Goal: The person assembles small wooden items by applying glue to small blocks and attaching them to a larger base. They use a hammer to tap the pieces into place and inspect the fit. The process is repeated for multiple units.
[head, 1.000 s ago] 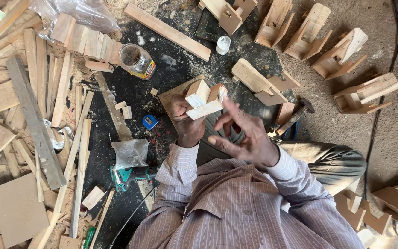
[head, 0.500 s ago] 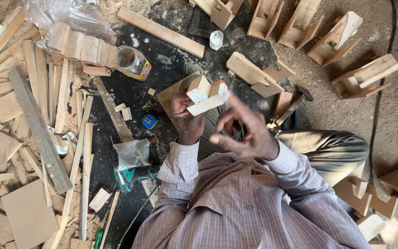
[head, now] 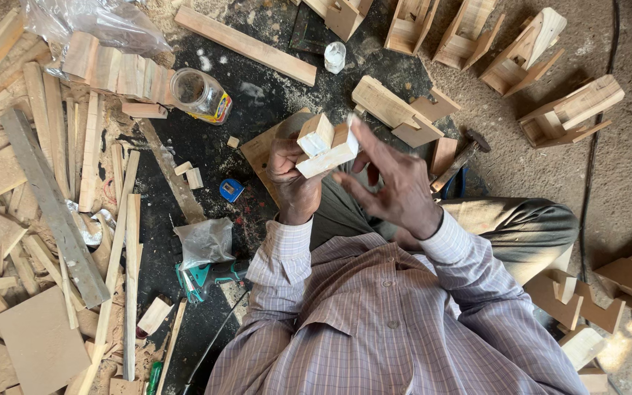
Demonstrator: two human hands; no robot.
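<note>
Both hands are raised over the person's lap in the head view: the left hand (head: 294, 179) is closed around a small pale wooden block assembly (head: 325, 145), and compared with a moment ago the right hand (head: 396, 186) has come in closer, its spread, empty fingers now touching the piece's right end. Beyond the hands a glass jar (head: 199, 95) lies on the dark floor (head: 177, 157), with a small white bottle (head: 336, 56) farther out. A hammer (head: 462, 155) lies just right of the right hand, and loose wooden slats (head: 53, 132) are piled well to the left.

Your view: bright even daylight, soft shadows only. Glare patch near right on sandy floor (head: 623, 183). Focus sharp centre; your right hand (head: 396, 186) slightly motion-blurred. Mild wide-angle stretch at edges.
</note>
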